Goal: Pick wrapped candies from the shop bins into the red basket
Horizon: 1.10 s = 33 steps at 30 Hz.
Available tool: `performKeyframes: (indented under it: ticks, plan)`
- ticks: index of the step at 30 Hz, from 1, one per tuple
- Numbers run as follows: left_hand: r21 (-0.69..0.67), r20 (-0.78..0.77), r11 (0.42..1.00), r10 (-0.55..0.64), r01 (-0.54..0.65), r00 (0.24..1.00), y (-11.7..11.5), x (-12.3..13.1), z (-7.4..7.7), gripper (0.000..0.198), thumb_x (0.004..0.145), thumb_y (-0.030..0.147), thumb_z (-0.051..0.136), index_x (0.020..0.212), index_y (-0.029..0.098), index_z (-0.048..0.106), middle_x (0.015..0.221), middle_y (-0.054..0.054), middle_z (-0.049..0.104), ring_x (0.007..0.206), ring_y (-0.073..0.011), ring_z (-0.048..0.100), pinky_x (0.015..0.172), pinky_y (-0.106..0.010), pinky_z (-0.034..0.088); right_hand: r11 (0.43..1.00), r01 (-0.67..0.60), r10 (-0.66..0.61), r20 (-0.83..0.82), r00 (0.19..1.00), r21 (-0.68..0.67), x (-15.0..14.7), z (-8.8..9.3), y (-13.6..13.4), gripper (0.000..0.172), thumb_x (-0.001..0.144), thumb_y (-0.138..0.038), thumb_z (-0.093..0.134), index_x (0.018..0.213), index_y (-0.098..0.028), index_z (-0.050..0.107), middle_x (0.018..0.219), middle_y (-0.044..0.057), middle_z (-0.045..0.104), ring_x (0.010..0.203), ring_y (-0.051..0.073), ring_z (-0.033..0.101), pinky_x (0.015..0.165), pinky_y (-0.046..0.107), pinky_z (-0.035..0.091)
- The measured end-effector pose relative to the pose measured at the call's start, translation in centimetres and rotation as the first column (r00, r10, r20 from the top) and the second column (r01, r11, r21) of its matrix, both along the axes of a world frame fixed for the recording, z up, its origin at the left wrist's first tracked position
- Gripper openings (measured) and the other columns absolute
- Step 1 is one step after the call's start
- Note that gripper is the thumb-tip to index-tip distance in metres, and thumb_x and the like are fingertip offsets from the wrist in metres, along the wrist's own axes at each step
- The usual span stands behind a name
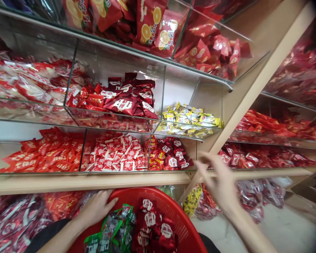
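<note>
Fingers of right hand [222, 184] hovering spread near shelf [94, 183] front edge; left hand [98, 206] pinching red basket [185, 218] rim, lopsided pull possibly causing spill.

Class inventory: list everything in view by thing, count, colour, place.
Basket: 1, red, bottom centre.
Green packets: several, green, basket's left.
Maroon packets: several, maroon, basket's right.
Shelving: two bays, pale wood, clear panels.
Fruit-print packets: many, red, top row.
Wrapped packets: many, white-red, middle row left.
Dark packets: many, mostly maroon, middle row centre.
Yellow packets: many, yellow, middle row right.
Orange-red packets: many, orange-red, lower row left.
Printed packets: many, red-white, lower row centre.
Mixed packets: many, maroon, red, yellow, lower row right.
Right-bay packets: many, reds, far right.
Bagged packets: many, mixed colours, beneath shelving.
Floor: 1, pale, lower right.
Left hand: 1, bare, basket's left rim.
Right hand: 1, blurred, in front of shelving.
</note>
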<state>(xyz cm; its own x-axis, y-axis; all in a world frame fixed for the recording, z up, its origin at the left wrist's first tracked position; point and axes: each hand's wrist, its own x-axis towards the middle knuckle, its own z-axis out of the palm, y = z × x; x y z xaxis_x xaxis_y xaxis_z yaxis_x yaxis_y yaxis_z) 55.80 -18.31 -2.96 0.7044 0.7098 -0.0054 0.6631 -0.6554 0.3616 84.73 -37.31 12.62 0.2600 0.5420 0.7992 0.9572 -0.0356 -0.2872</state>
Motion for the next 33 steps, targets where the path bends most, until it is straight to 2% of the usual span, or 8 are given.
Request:
performKeyframes:
  ticks: [2,3,5,8,13,19,25,33]
  plan:
    - [-0.001,0.012,1.0,-0.002,0.002,1.0,0.1,0.0,-0.2,0.045,0.084,0.043,0.034,0.117,0.019,0.051,0.108,-0.012,0.062,0.105,-0.0253,0.055,0.089,-0.034,0.04,0.978,-0.108,0.123,0.079,0.989,-0.177,-1.5,-0.7,2.7,0.022,0.089,-0.033,0.043,0.092,-0.02,0.06,0.089,0.006,0.062,0.084,0.017,0.057,0.076,0.03,0.042]
    - [-0.002,0.016,1.0,0.001,-0.001,1.0,0.2,0.1,-0.2,0.044,0.083,0.043,0.035,0.117,0.019,0.052,0.106,-0.011,0.063,0.104,-0.0251,0.056,0.088,-0.033,0.04,0.956,-0.09,0.117,0.082,0.99,-0.28,-2.0,-1.0,4.4,0.024,0.09,-0.032,0.04,0.086,-0.02,0.061,0.083,0.005,0.063,0.079,0.017,0.058,0.072,0.028,0.041]
    - [-0.002,0.024,1.0,0.005,-0.005,1.0,0.2,0.0,-0.3,0.043,0.083,0.042,0.036,0.116,0.02,0.052,0.101,-0.01,0.065,0.103,-0.025,0.057,0.087,-0.032,0.041,0.892,0.036,-0.004,0.072,0.997,-0.451,-2.6,-1.5,7.7,0.034,0.088,-0.04,0.041,0.069,-0.02,0.06,0.068,0.006,0.062,0.068,0.018,0.059,0.061,0.027,0.036]
    - [-0.002,0.033,1.0,0.0,0.0,0.999,0.3,-0.1,-0.4,0.043,0.083,0.043,0.035,0.113,0.019,0.054,0.096,-0.01,0.065,0.099,-0.0251,0.058,0.086,-0.033,0.042,0.811,0.144,-0.128,0.068,0.989,-0.567,-2.6,-1.9,10.7,0.046,0.087,-0.048,0.038,0.054,-0.02,0.055,0.06,0.008,0.06,0.064,0.019,0.059,0.056,0.027,0.031]
    - [-0.01,0.024,1.0,0.002,-0.002,1.0,0.2,-0.2,-0.3,0.039,0.083,0.043,0.034,0.104,0.02,0.057,0.094,-0.01,0.065,0.098,-0.0245,0.058,0.088,-0.033,0.041,0.771,0.014,-0.139,-0.147,0.979,-0.636,-2.0,-2.3,12.0,0.013,0.076,-0.034,0.058,0.076,-0.021,0.06,0.077,0.004,0.063,0.069,0.015,0.057,0.057,0.023,0.033]
    - [-0.021,-0.004,1.0,-0.001,0.001,1.0,0.0,-0.1,0.0,0.042,0.084,0.043,0.033,0.111,0.018,0.054,0.101,-0.012,0.063,0.106,-0.0253,0.054,0.089,-0.034,0.04,0.665,-0.02,-0.226,-0.227,0.947,-0.747,-3.8,-2.2,14.0,0.03,0.063,-0.036,0.067,0.085,-0.016,0.06,0.089,0.011,0.063,0.08,0.022,0.059,0.06,0.027,0.038]
    - [-0.013,0.022,1.0,-0.027,0.027,0.999,0.2,0.0,0.0,0.044,0.084,0.042,0.034,0.115,0.017,0.052,0.11,-0.013,0.061,0.107,-0.0249,0.054,0.088,-0.033,0.041,0.677,-0.031,-0.302,-0.316,0.899,-0.736,-4.7,-1.8,15.2,0.03,0.058,-0.015,0.067,0.087,-0.014,0.061,0.097,0.017,0.062,0.089,0.028,0.059,0.067,0.032,0.043]
    - [-0.002,0.032,1.0,-0.024,0.024,0.999,0.3,-0.2,-0.1,0.043,0.084,0.043,0.036,0.117,0.021,0.05,0.105,-0.01,0.064,0.105,-0.0233,0.056,0.09,-0.03,0.04,0.79,-0.289,-0.179,-0.654,0.735,-0.541,-3.0,-1.1,13.3,0.022,0.06,-0.017,0.07,0.078,-0.013,0.058,0.067,0.003,0.061,0.062,0.015,0.059,0.054,0.023,0.046]
